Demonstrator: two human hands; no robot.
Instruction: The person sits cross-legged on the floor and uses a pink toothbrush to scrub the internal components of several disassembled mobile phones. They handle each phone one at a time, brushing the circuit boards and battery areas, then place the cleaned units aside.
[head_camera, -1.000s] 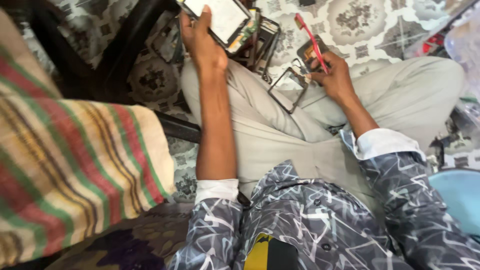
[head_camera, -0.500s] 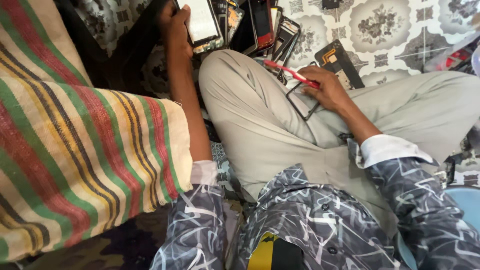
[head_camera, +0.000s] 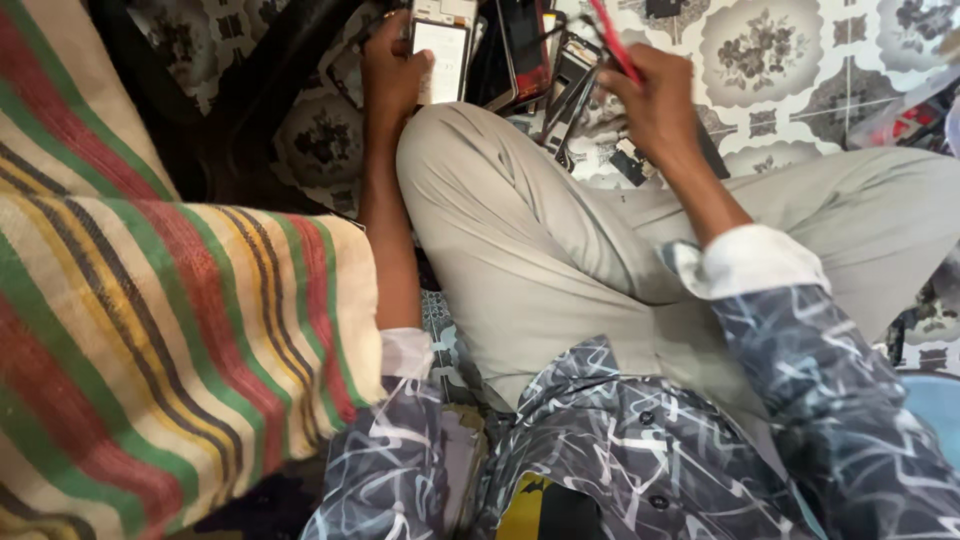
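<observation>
I sit cross-legged on a patterned tile floor in beige trousers. My left hand (head_camera: 390, 65) reaches past my left knee and grips a white flat phone panel (head_camera: 442, 55) at the top of the view. My right hand (head_camera: 655, 100) is raised over my right leg and pinches a thin red tool (head_camera: 612, 35) that points up and left. Between the two hands lie several dark phone parts (head_camera: 560, 75) on the floor, one with a red-edged black screen (head_camera: 522, 45).
A striped red, green and cream cloth (head_camera: 160, 330) covers a seat at my left. A dark metal frame leg (head_camera: 270, 90) runs behind my left arm. Flower-patterned floor tiles (head_camera: 770, 45) spread to the right, with some clutter at the far right edge (head_camera: 905, 115).
The view has swung left and down. My left hand with the white panel sits closer to my knee; my right hand has lifted the red tool toward the phone parts.
</observation>
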